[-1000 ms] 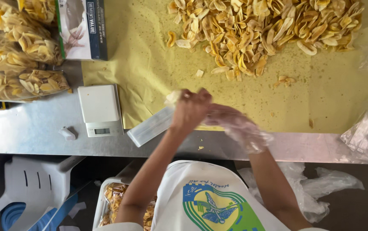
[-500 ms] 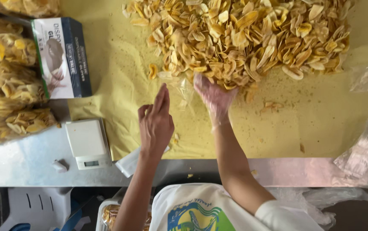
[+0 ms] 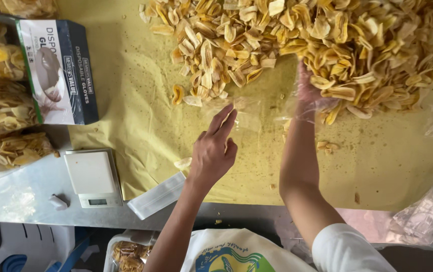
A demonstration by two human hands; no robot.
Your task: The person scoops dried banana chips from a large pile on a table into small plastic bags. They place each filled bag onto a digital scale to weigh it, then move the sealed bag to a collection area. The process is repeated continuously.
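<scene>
Two hands at work over the yellow-papered worktop (image 3: 141, 151). Left hand (image 3: 214, 151) is bare, its grip pinching the near edge of a clear plastic bag (image 3: 249, 113) with the fingers stretched forward; the bag lies flat on the paper just ahead of that hand, between it and the heap. Right hand (image 3: 309, 93) (in a thin see-through glove) is pushed into the near edge of the pile of banana chips (image 3: 327, 45), fingers buried among the chips, so whether its grip is spread or closed cannot be told. Chips lie straight ahead and a little right of the bag; right hand is the nearer, touching them. Bag's long axis runs roughly left-right, its open end apparently toward the right hand, though hard to make out. Small scale (image 3: 93, 179) sits near left, a glove box (image 3: 58, 70) beyond it
</scene>
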